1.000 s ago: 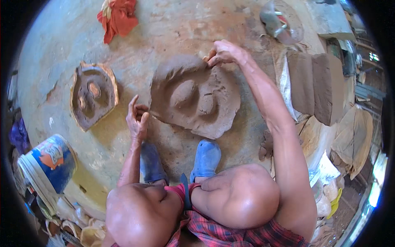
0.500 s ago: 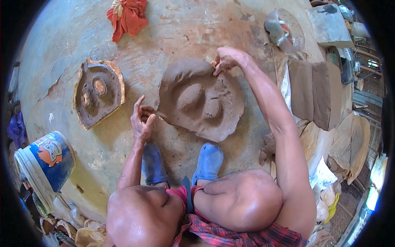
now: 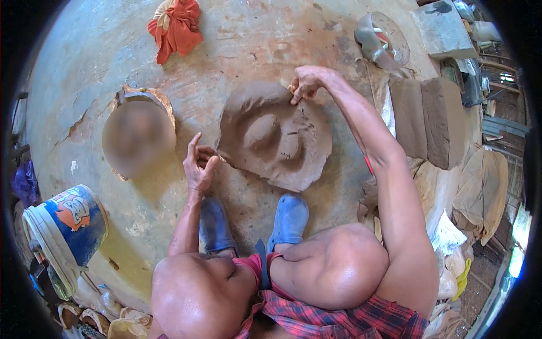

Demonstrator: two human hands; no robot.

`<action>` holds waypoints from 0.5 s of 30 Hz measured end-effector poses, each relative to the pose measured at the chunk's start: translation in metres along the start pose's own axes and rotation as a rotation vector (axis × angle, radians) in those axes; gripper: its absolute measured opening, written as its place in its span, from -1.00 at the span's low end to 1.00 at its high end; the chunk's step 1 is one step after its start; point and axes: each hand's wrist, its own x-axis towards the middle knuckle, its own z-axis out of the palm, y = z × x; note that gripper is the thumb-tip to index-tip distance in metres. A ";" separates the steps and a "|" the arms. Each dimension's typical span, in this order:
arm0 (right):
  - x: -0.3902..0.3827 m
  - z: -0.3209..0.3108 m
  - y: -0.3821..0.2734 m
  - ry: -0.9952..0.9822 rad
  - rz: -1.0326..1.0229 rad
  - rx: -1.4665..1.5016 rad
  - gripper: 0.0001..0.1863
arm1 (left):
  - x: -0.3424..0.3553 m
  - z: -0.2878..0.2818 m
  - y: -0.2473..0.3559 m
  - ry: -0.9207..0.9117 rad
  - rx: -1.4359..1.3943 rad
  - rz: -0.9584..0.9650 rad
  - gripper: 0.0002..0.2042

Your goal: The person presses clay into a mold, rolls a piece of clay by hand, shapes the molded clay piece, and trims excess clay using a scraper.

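Observation:
A brown clay slab (image 3: 307, 164) lies on the floor before me, pressed into a hollow with raised rounded lumps. At its far right edge, my right hand (image 3: 309, 83) has thumb and fingers closed on the rim, where a bit of orange shows. By the slab's left edge, my left hand (image 3: 201, 165) has its index finger raised and its thumb apart, the other fingers curled. No object shows in it. To the left sits a smaller clay-lined mould (image 3: 164, 103) with an orange-brown rim; its inside is blurred.
A blue-and-white bucket (image 3: 76, 220) stands at left. A red cloth bundle (image 3: 178, 34) lies at the far side. Right are stacked clay slabs (image 3: 426, 121), a grey concrete block (image 3: 446, 28) and a rounded scrap piece (image 3: 378, 42). My blue clogs (image 3: 289, 217) are close to the slab.
The view has shifted slightly. Both hands keep nearly the same places by the slab. The left mould's inside is blurred now.

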 end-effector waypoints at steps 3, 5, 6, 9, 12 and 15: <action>0.001 -0.004 -0.011 -0.020 -0.036 -0.106 -0.62 | 0.004 -0.003 -0.003 -0.003 -0.015 -0.065 -0.24; -0.003 -0.005 -0.010 0.012 -0.070 -0.089 -0.65 | 0.003 -0.006 0.006 -0.002 0.034 0.006 -0.21; -0.003 -0.004 -0.013 0.018 -0.087 -0.091 -0.66 | -0.004 -0.008 0.007 -0.009 0.040 -0.010 -0.21; 0.001 0.001 -0.002 0.005 -0.120 -0.028 -0.67 | 0.004 0.000 0.008 0.024 0.100 0.015 -0.19; 0.001 -0.003 -0.007 -0.028 -0.091 -0.093 -0.65 | 0.001 0.005 0.006 0.020 0.107 -0.078 -0.20; 0.004 -0.004 -0.022 -0.051 -0.035 -0.218 -0.64 | -0.001 -0.004 0.001 0.012 0.059 -0.045 -0.19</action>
